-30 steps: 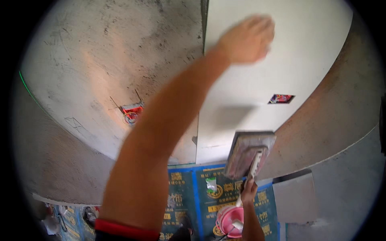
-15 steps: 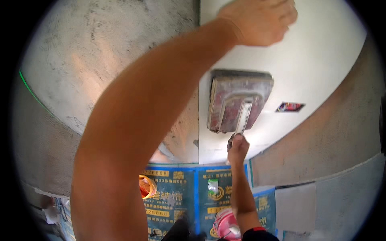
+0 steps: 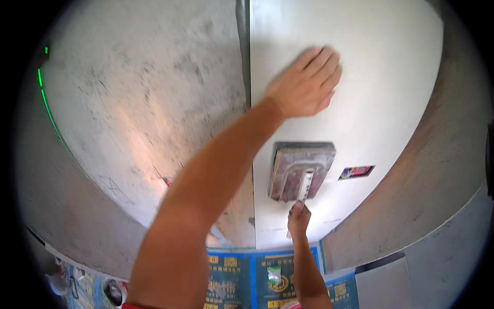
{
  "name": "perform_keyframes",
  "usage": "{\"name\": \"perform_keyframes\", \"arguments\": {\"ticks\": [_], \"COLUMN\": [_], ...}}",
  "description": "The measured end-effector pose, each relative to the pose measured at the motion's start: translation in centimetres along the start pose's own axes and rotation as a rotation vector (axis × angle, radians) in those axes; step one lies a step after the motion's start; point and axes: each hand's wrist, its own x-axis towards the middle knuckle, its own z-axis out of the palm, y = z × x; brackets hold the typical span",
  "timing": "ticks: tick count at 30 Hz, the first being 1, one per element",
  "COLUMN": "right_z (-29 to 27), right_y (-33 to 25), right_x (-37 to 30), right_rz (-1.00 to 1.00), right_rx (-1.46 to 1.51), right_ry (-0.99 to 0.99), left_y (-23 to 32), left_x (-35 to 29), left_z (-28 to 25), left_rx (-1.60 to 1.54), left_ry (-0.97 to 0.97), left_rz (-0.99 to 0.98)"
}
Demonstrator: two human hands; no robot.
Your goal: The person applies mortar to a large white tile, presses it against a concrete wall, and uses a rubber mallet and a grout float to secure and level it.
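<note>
My left hand (image 3: 307,85) lies on a large white panel (image 3: 370,92), probably a tile slab, with its fingers stretched out and slightly bent. Lower down, my right hand (image 3: 298,219) is closed round the white handle of a rectangular float (image 3: 303,170). The float's worn, reddish-grey back faces me, and its thick dark edge shows at the top. Its face meets or nearly meets the panel; the contact itself is hidden. Just right of the float, a small rectangular cutout (image 3: 356,172) in the panel shows colourful stuff inside.
A bare, stained grey wall (image 3: 170,67) borders the panel on the left, across a dark vertical joint (image 3: 243,56). A green light line runs along the far left. Printed green sheeting with blue tape (image 3: 252,278) covers the floor, bearing a small packet (image 3: 274,276).
My view has tilted upward, so the float and cutout appear lower. My left hand also sits lower in view, nearer the float. The right hand keeps its hold on the float.
</note>
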Motion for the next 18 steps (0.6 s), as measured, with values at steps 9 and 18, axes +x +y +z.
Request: {"name": "perform_keyframes", "arguments": {"ticks": [9,18], "right_z": [-6.0,-4.1], "right_y": [-17.1,-22.2], "right_x": [-4.6,12.5], "right_rz": [0.042,-0.151], "right_rx": [0.110,-0.003], "right_ry": [-0.044,0.130], "left_y": [-9.7,-8.1], "left_x": [1.9,4.8], "left_z": [-2.6,-1.5], "left_rx": [-0.012,-0.034], "left_ry": [0.155,0.261], "left_rz": [-0.193,-0.280]}}
